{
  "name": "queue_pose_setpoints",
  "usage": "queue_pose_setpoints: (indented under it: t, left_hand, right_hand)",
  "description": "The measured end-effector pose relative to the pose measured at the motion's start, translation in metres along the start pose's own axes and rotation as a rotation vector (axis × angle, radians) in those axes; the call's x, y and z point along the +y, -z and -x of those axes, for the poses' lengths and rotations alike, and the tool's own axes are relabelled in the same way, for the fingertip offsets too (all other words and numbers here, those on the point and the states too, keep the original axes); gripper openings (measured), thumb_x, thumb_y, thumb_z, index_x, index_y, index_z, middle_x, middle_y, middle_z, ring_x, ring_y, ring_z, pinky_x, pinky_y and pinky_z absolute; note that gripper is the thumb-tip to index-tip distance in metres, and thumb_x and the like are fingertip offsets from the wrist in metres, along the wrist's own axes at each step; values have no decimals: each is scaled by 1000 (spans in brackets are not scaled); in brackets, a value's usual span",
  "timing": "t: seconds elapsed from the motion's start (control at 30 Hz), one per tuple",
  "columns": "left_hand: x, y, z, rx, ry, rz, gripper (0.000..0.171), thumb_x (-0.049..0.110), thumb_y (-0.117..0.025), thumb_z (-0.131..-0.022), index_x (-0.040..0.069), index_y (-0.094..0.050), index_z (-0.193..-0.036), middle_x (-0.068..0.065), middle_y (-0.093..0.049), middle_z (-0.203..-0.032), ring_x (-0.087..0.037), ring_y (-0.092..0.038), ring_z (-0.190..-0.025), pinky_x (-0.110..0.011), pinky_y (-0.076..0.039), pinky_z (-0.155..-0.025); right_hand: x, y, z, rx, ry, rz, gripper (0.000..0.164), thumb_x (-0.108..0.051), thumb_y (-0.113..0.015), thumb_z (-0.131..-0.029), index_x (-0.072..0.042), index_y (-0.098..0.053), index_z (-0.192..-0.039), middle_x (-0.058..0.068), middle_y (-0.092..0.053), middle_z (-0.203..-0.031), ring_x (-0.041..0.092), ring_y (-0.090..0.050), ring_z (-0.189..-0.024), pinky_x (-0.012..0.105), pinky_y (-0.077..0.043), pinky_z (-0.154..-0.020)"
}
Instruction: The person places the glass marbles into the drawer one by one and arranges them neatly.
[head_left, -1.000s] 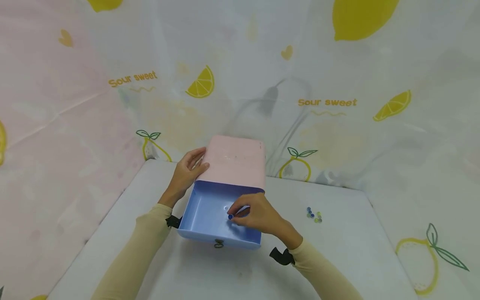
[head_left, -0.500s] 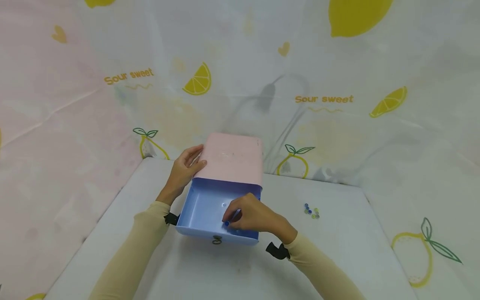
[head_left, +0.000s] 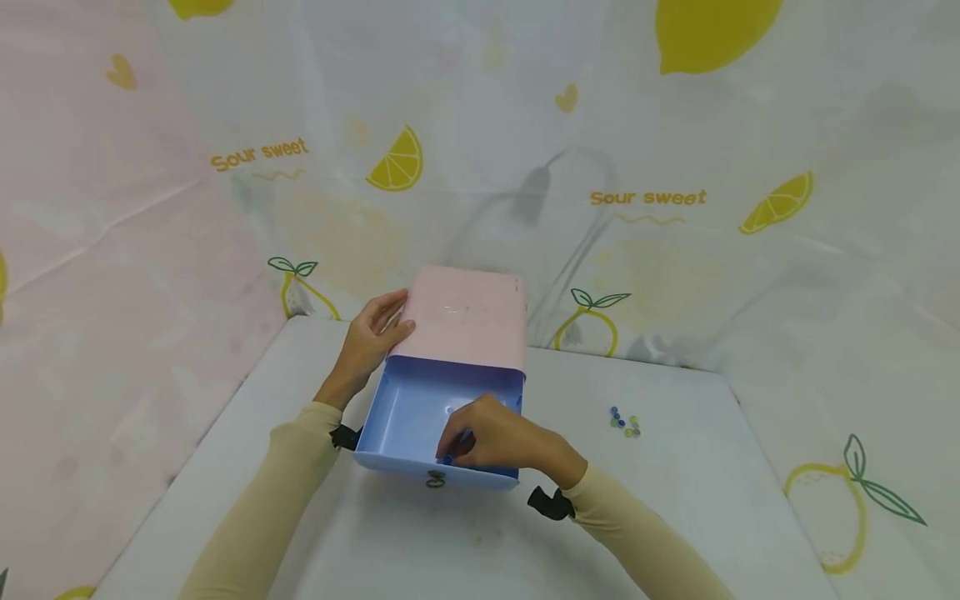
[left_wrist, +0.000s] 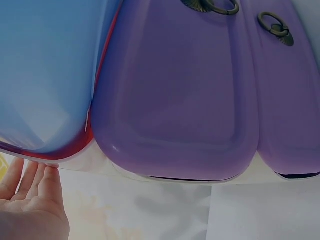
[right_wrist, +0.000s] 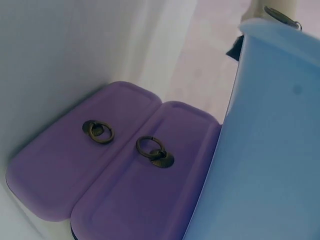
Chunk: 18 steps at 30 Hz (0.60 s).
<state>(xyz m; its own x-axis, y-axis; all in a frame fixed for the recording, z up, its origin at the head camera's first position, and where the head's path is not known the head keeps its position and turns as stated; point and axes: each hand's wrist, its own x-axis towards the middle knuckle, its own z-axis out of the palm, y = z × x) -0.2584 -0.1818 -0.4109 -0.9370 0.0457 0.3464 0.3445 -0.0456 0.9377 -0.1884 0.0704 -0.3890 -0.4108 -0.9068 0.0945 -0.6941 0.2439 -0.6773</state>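
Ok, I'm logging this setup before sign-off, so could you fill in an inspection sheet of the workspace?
Surface: white table, a faint speck near the front.
Job's things: pink cabinet, blue drawer open, purple drawers below it shut; loose marbles on the table, right of the cabinet.
Clutter: nothing seen.
Left hand: touches the cabinet's left side.
Right hand: pinches a blue marble inside the blue drawer, near its front wall.
Cables: nothing seen; black straps at the wrists.
Surroundings: backdrop with lemon prints and "Sour sweet" lettering.
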Motion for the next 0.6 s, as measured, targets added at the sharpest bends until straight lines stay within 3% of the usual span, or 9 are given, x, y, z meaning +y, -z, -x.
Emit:
queue_pose_setpoints:
  t: [0.33, 0.6]
  left_hand:
    - [-3, -1, 6, -5, 11, -4, 61, 7, -67, -92, -3, -37, -145, -15, -37, -152, -24, -31, -142, -22, -34, -110]
    - [0, 0, 2, -13, -11, -7, 61, 7, -67, -92, -2, -38, -145, -15, -38, -151, -24, -31, -142, -23, -33, -111]
  right_hand:
    - [-1, -7, 1, -15, 23, 1, 19, 6, -77, -78, -7, -77, -92, -5, -72, -88, -5, -64, -80, 14, -56, -71]
    - [0, -5, 2, 29, 47, 9, 20, 6, -77, -77, -9, -77, -91, -5, -71, -89, -5, -65, -81, 13, -56, -70]
